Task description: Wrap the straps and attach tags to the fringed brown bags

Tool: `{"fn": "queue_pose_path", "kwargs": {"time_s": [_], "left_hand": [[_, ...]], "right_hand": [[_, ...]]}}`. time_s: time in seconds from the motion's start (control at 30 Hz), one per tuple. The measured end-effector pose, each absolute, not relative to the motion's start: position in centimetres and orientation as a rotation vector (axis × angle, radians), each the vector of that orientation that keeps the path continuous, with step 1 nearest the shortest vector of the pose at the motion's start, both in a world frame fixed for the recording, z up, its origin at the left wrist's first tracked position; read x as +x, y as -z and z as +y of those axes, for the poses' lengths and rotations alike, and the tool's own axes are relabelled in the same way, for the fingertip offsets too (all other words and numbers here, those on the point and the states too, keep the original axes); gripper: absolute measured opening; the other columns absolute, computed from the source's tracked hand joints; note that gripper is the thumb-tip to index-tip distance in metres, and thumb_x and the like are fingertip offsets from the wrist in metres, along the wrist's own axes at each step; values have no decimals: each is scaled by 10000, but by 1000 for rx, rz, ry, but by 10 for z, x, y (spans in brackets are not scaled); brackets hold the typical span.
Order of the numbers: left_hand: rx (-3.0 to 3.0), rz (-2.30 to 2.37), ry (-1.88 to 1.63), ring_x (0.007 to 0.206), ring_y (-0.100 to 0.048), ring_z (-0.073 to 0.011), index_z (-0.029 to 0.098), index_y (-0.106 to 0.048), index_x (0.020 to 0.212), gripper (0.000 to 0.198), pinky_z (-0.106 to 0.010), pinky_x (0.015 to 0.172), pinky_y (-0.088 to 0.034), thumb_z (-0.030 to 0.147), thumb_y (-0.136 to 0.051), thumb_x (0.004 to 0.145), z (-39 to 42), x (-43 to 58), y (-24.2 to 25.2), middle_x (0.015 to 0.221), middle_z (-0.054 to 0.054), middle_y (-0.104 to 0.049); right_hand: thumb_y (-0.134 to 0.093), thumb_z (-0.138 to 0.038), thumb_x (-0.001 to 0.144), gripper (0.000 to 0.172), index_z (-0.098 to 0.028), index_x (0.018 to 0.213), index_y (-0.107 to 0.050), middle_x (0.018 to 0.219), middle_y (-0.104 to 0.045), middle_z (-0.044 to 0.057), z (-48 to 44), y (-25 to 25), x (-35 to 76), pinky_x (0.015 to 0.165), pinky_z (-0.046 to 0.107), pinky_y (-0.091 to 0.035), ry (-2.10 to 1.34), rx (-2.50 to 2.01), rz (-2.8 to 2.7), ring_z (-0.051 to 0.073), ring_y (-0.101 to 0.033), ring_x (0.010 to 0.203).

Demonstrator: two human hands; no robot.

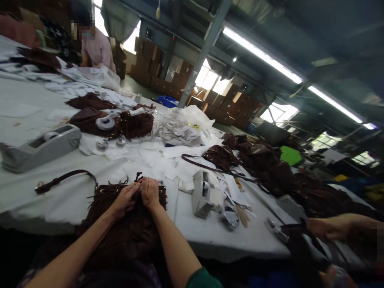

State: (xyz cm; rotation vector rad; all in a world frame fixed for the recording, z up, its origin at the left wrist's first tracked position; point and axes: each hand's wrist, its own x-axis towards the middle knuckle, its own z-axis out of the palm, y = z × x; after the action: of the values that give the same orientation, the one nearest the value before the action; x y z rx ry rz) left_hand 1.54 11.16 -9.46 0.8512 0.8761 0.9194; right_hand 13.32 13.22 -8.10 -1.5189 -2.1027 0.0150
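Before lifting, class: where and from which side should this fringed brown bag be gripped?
Grip the fringed brown bag by its leather strap, from the left: it lies free on the table, clear of the fringe and the left hand and right hand.

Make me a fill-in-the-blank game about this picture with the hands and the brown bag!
The left hand and right hand press on a dark brown bag trimmed with long ____.
The grey tape dispenser sits on the ____ side of the hands.
The co-worker at the far end wears a ____ top.
The bag's strap lies on the ____ table.

Missing words: fringe; left; pink; white.
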Motion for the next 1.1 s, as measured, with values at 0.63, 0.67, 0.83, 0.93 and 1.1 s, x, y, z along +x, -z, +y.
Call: {"fn": "queue_pose_path", "kwargs": {"time_s": [0.63,0.67,0.83,0.93,1.1], "left_hand": [[1028,749,-832,378,-285,-40,210,-498,877,339,-156,321,-343,526,-592,797,103,10,104,588,92,-354],[1031,764,-844,373,-276,-40,212,-498,873,336,-150,315,-325,524,-594,796,102,10,103,572,96,-338],[966,834,-904,353,-249,-38,216,-506,847,364,-142,291,-268,550,-623,758,98,15,98,543,97,-331],[894,868,-931,349,-237,-23,211,-511,839,395,-131,276,-234,568,-642,733,98,17,96,573,87,-375],[805,890,-915,356,-266,-13,215,-514,841,403,-118,271,-240,553,-686,705,102,18,97,630,66,-472]], "right_hand": [[-345,-133,925,287,-192,990,-618,922,-672,33,110,91,140,921,342,-396,-59,-1540,-1953,170,-594,909],[-357,-166,936,275,-189,1044,-609,966,-671,46,107,81,142,924,343,-407,-47,-1520,-1941,176,-591,946],[-378,-296,962,300,-206,1152,-592,1064,-662,76,82,12,215,903,329,-456,118,-1342,-1868,189,-581,1028],[-291,-305,983,370,-165,1098,-614,994,-676,96,70,-16,311,832,300,-473,303,-1732,-1565,184,-622,920],[-279,-236,962,403,-96,1038,-649,967,-691,158,60,-3,463,786,288,-448,404,-2480,-1284,218,-632,889]]}}
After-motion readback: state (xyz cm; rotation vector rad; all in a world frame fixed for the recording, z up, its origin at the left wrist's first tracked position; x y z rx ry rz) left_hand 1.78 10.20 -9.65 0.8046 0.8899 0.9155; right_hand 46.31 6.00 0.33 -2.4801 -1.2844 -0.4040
